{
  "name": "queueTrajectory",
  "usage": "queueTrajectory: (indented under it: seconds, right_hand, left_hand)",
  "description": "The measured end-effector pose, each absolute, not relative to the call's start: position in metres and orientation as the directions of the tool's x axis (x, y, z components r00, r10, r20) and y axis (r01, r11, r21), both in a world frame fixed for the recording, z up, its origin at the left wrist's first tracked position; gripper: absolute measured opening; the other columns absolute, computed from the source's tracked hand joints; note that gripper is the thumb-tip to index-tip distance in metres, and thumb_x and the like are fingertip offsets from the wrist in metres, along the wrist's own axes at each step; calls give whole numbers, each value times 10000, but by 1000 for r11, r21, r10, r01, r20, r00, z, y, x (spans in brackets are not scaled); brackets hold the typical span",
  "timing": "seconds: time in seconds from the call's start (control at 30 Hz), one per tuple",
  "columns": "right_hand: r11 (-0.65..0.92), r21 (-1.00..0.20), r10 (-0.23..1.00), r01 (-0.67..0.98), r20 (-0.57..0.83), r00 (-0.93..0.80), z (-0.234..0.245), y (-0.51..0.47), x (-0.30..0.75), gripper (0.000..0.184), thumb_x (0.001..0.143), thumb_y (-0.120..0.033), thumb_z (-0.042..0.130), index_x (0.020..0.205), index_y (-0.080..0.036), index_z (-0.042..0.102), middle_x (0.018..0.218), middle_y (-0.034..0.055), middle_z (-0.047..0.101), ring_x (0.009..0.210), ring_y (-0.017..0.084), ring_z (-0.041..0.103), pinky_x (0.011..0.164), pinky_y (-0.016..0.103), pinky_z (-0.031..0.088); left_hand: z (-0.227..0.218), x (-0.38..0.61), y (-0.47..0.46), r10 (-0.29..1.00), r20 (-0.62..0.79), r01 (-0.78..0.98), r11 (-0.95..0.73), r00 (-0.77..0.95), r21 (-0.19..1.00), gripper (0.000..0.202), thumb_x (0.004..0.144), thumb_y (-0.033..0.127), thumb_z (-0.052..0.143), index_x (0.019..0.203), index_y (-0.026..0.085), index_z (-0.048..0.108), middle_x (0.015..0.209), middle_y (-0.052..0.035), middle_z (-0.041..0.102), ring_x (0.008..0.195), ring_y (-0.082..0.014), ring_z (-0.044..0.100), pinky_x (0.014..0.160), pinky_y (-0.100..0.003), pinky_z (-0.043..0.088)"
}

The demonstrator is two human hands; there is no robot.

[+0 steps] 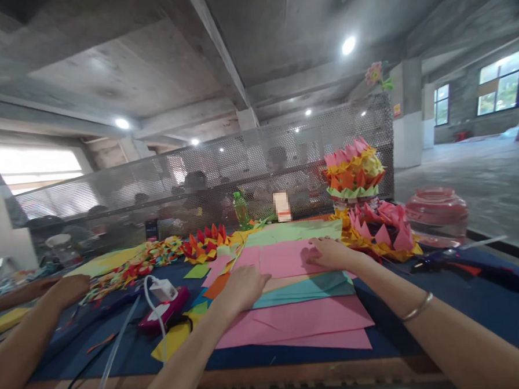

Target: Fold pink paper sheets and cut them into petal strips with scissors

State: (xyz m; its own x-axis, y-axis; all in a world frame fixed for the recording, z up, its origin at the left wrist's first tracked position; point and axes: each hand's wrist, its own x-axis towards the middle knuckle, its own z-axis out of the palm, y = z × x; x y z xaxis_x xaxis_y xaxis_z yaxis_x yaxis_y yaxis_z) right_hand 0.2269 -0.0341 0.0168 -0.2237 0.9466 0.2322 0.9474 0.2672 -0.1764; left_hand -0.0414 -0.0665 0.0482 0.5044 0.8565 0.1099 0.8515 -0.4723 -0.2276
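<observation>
Head view: paper stock on a counter (295,371) spread with dark blue cloth (400,309).

- Upper pink paper (284,256): lies before the person, between light green sheets (305,231) on the far side and blue sheets (312,287) on the near side; both hands at it.
- Left hand (248,283): at its near left edge, fingers bent; whether the grip pinches paper cannot be told.
- Right hand (331,252): on its right part, fingers spread, grip open; silver bangle (417,307) on the wrist.
- Lower pink sheets (301,323): nearest the person, overlapping.
- Magenta power strip (178,306): left of the stack, white adapter (163,290) plugged in.
- Red-and-orange paper flower (206,244): beyond, left.
- Green bottle (240,213): upright, far side.
- Pink-and-yellow paper flower (381,231): right of the sheets.
- Pink-tinted jar (438,215): farther right.
- Dark blue glue gun (476,269): lying at right.
- Co-worker's hand (75,285): far left.
</observation>
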Motion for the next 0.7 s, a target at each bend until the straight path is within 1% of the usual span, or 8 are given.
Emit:
queueTrajectory:
  seconds: [0.07,0.17,0.27,0.33,0.43,0.5,0.57,0.7]
  right_hand:
    - [262,-179,952,948,210,-224,15,-31,230,627,785,-547,549,1253,-132,501,1232,221,559,1126,393,510,872,537,380]
    - [266,-181,953,947,195,-231,14,-29,232,671,700,-547,645,1233,-156,529,1263,199,545,1116,380,522,869,491,398]
    - [276,-186,950,943,199,-239,14,-29,233,634,718,-531,634,1220,-153,547,1259,192,548,1115,356,529,865,446,405]
    - [276,-194,951,941,199,-238,14,-28,233,618,725,-523,628,1217,-156,555,1245,185,560,1104,341,540,854,421,409]
    - [259,-214,958,942,184,-222,12,-24,235,646,681,-526,665,1211,-172,565,1217,167,589,1064,325,570,817,374,421]
    - [251,-231,962,940,172,-214,11,-22,236,669,654,-536,680,1207,-175,570,1168,154,623,1033,310,591,795,345,428]
    - [245,-249,964,937,167,-208,11,-20,235,659,650,-547,673,1186,-174,583,1101,142,659,997,300,607,774,328,431]
    - [262,-274,959,925,180,-218,14,-23,234,559,660,-535,660,1102,-195,623,1023,108,685,916,275,624,711,295,422]
  left_hand:
    - [53,-39,-62,881,102,878,-436,461,-196,515,913,440,315,870,124,718,841,-197,691,842,-289,651,724,-340,439]
    - [66,-36,-52,904,98,906,-401,415,-138,439,861,467,411,832,149,711,817,-162,694,832,-270,643,722,-318,431]
    - [80,-31,-35,903,228,932,-355,363,-79,464,852,490,402,739,147,692,778,-150,677,786,-263,629,683,-310,405]
    - [81,-26,-21,896,307,935,-351,320,49,503,862,517,368,662,162,664,653,-97,628,681,-225,599,624,-283,369]
    - [67,-19,-1,893,360,891,-373,269,261,493,866,487,381,571,161,602,488,-14,468,533,-153,489,546,-251,286]
    - [51,-17,9,869,449,871,-373,208,319,430,857,412,417,552,155,576,496,6,426,532,-130,449,542,-246,250]
    - [37,-20,14,872,448,833,-391,199,391,382,840,380,447,559,151,571,499,14,413,550,-126,441,541,-245,239]
    - [29,-32,18,910,402,773,-328,103,543,345,826,364,461,593,144,591,512,8,456,599,-139,480,553,-237,269]
